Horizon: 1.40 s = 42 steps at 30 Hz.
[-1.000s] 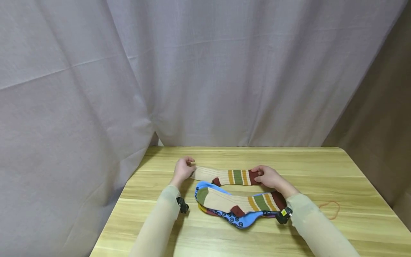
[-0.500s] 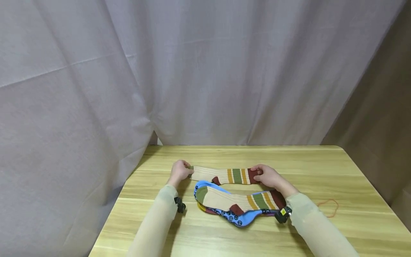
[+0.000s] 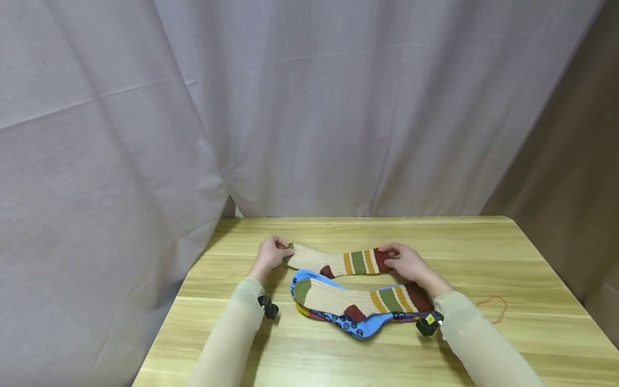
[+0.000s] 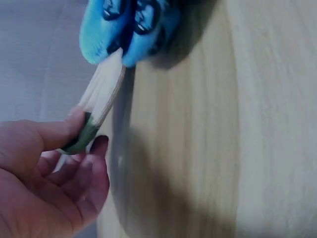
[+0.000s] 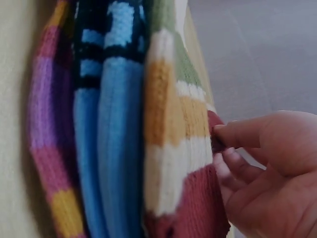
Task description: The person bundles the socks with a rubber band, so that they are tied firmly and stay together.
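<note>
A cream sock (image 3: 311, 259) with green and mustard bands is stretched sideways between both hands, behind a pile of socks. My left hand (image 3: 272, 255) pinches its green toe between thumb and fingers, seen closely in the left wrist view (image 4: 84, 134). At the other end my right hand (image 3: 407, 262) pinches the dark red cuff (image 5: 215, 131). In the pile, a matching cream sock (image 3: 333, 298) lies flat on top. Beneath it are blue socks (image 3: 369, 328) with dark round prints. Lowest shows a purple, pink and yellow striped sock (image 5: 49, 109), mostly covered.
The socks are on a wood-grain table (image 3: 338, 365). An orange-red loop (image 3: 500, 309), thin like a rubber band, lies to the right of the right forearm. A grey curtain (image 3: 309, 134) hangs along the table's back and left sides.
The left hand shifts its hold at the toe, so more of the green shows. Both hands keep the sock stretched, and its toe end now tilts up slightly. The pile stays in place.
</note>
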### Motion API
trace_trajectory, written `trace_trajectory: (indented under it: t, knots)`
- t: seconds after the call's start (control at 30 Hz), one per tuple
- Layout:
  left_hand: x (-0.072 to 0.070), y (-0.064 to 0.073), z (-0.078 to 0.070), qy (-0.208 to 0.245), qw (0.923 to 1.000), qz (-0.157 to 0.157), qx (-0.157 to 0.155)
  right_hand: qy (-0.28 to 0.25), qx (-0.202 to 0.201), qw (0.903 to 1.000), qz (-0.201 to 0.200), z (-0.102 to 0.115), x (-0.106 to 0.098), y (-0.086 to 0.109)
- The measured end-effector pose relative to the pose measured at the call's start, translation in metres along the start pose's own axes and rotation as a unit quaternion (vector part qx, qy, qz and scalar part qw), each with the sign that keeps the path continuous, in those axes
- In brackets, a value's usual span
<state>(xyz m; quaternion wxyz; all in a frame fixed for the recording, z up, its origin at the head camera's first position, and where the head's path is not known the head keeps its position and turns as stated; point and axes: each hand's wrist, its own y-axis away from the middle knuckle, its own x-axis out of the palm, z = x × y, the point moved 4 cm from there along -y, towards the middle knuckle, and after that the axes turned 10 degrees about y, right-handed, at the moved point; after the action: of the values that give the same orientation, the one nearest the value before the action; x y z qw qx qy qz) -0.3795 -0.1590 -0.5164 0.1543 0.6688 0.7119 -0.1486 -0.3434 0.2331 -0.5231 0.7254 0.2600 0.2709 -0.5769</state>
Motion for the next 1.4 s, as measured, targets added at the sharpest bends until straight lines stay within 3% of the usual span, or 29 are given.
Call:
trace_trajectory:
  t: [0.2,0.33,0.47,0.63,0.8,1.0,1.1,1.4]
  knots:
    - [-0.002,-0.001,-0.011,0.081,0.9955,-0.041,0.029,-0.07,-0.006,0.9969,-0.034,0.001,-0.008,0.006]
    - [-0.004,0.003,-0.021,0.116,0.9913,-0.05,0.035,-0.116,-0.014,0.9918,-0.052,0.001,-0.018,0.014]
    - [-0.004,0.007,-0.029,0.124,0.9905,-0.047,0.038,-0.152,-0.029,0.9868,-0.048,0.001,-0.026,0.023]
    - [-0.005,0.013,-0.034,0.121,0.9912,-0.041,0.035,-0.156,-0.028,0.9872,-0.02,0.001,-0.033,0.034]
    - [-0.007,0.025,-0.034,0.165,0.9858,-0.02,0.028,-0.166,-0.018,0.9856,0.026,-0.001,-0.037,0.049]
    - [-0.007,0.05,-0.033,0.235,0.9714,0.023,0.021,-0.177,-0.026,0.9816,0.065,-0.009,-0.045,0.073]
    - [-0.005,0.061,-0.031,0.248,0.9676,0.043,0.019,-0.181,-0.03,0.9789,0.09,-0.013,-0.048,0.082]
    - [0.002,0.085,-0.027,0.246,0.966,0.077,0.004,-0.179,-0.04,0.9734,0.137,-0.024,-0.055,0.102]
